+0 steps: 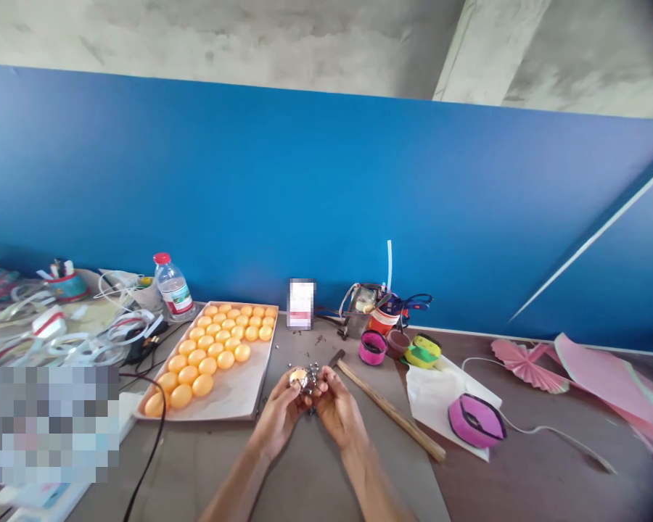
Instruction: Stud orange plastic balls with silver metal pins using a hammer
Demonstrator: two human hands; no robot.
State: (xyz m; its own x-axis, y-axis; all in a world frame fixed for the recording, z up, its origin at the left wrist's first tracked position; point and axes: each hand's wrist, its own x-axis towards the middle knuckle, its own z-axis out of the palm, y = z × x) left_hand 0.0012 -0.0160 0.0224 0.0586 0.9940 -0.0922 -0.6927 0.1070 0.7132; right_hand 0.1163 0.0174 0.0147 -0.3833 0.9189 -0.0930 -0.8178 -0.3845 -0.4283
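Note:
My left hand (281,412) is closed around a small orange ball (298,378) that has shiny metal on or around it. Close beside it, my right hand (340,409) has thumb and fingers pinched together at the ball's right side; what lies between the fingertips is too small to make out. A cluster of small shiny metal pieces (312,372) shows between and behind the fingertips, partly hidden by them. To the left stands a shallow tray (244,388) with rows of similar orange balls (215,351). A wooden-handled hammer (392,409) lies just right of my right hand.
Right of the hammer are magenta (477,420) and yellow-green (423,351) fabric rings, white paper (429,391) and pink paper (604,377). Behind stand a tool-filled container (384,321) and a water bottle (174,290). A black cable (153,457) crosses the left side near tangled white straps (103,341).

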